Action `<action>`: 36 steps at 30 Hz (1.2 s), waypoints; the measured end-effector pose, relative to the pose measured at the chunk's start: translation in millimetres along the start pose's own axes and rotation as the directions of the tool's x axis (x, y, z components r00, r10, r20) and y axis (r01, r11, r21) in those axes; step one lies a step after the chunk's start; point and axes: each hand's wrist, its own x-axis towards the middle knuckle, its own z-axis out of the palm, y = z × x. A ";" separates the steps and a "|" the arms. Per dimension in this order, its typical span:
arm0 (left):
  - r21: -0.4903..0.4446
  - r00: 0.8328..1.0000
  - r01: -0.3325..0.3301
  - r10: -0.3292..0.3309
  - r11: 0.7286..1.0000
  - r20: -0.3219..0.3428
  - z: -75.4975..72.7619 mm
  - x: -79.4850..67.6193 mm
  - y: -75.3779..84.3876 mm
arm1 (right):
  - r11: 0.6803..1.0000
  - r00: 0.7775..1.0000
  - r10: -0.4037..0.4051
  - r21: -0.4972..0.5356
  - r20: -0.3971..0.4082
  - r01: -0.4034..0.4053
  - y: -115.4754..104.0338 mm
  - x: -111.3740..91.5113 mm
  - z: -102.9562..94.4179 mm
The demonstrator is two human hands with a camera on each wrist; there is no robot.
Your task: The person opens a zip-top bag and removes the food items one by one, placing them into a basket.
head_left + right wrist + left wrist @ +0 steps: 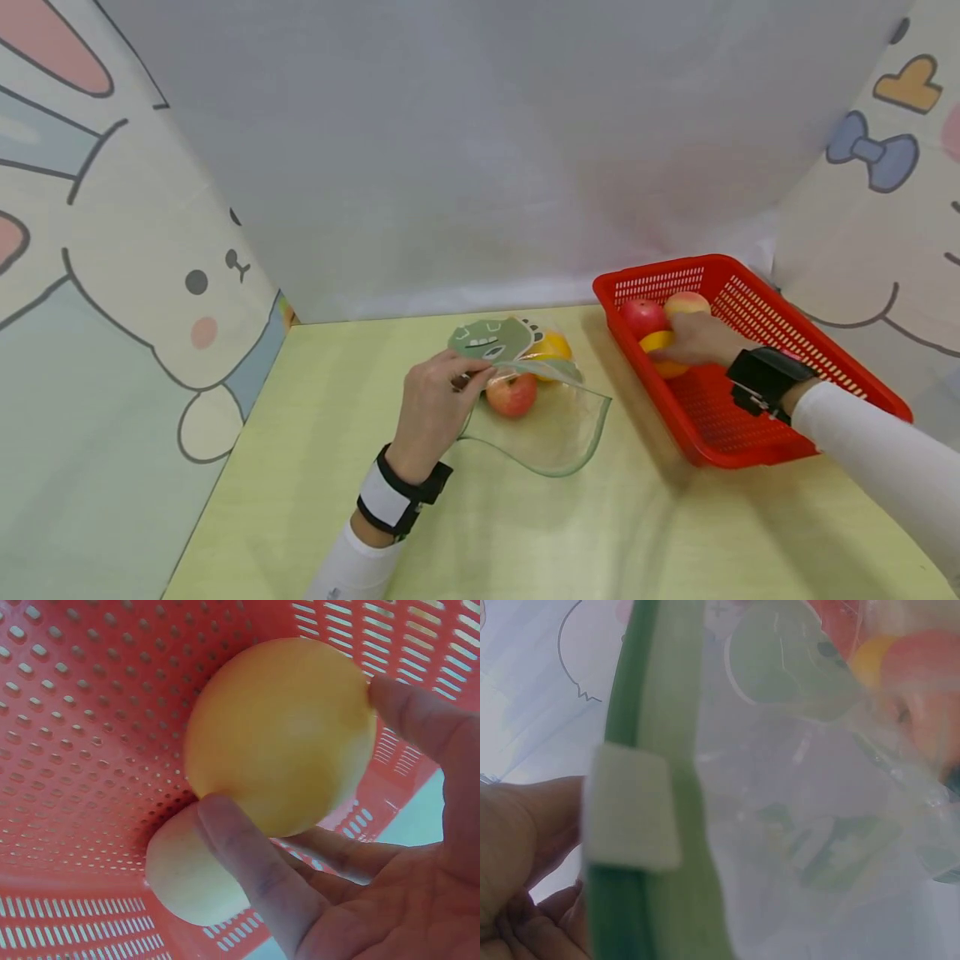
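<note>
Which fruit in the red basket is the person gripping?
The yellow fruit in the right hand; the others are a red fruit and a peach-coloured fruit.

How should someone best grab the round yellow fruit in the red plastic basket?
Around its widest part, likely from above: the round yellow fruit has smooth, rounded sides, and the perforated red plastic basket is open on top. The right hand grips opposite sides.

The basket point(750, 455) is smooth, glossy plastic. Inside it, the yellow fruit point(285, 735) looks smooth and softly matt. Left of it, the bag point(558, 429) is clear, shiny plastic film with a matt plastic slider point(632, 808). Beneath it, the table point(525, 533) looks smooth, faintly glossy.
</note>
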 end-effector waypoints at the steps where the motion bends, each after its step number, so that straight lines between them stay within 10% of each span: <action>1: -0.001 1.000 0.000 0.000 1.000 0.001 -0.1 0.1 0.2 | 1.000 1.000 0.008 0.009 -0.004 -0.008 -0.1 -1.6 -0.9; 9: -0.018 1.000 -0.014 0.014 1.000 -0.003 1.7 0.0 -0.1 | 0.973 0.971 -0.113 -0.224 -0.210 0.065 -18.9 -25.2 -19.4; 15: -0.019 1.000 -0.018 0.018 1.000 -0.003 1.8 0.5 0.1 | 0.964 0.926 -0.180 -0.247 -0.333 0.098 -73.1 -60.3 -28.7; 18: -0.023 1.000 -0.016 0.016 1.000 0.000 0.9 0.7 0.9 | 0.923 0.812 -0.363 -0.298 -0.458 0.245 -102.4 -79.6 -20.6; 23: -0.024 1.000 -0.019 0.018 1.000 -0.006 0.5 0.9 1.5 | 0.759 0.493 -0.650 -0.474 -0.578 0.446 -140.9 -102.2 6.5; 26: -0.016 0.999 -0.032 0.031 0.999 -0.018 0.9 0.5 1.8 | 0.648 0.357 -0.755 -0.542 -0.550 0.534 -158.7 -108.3 26.8; 28: -0.014 0.999 -0.040 0.040 0.999 -0.029 0.8 0.2 1.7 | 0.574 0.304 -0.811 -0.576 -0.500 0.582 -168.1 -109.2 42.1; 31: -0.007 0.998 -0.053 0.053 0.999 -0.044 0.5 -0.1 2.1 | 0.518 0.335 -0.855 -0.614 -0.397 0.596 -179.4 -105.3 65.0; 36: -0.008 0.996 -0.063 0.062 0.998 -0.064 0.3 -1.2 2.4 | 0.622 0.574 -0.764 -0.569 -0.294 0.537 -190.6 -87.4 92.7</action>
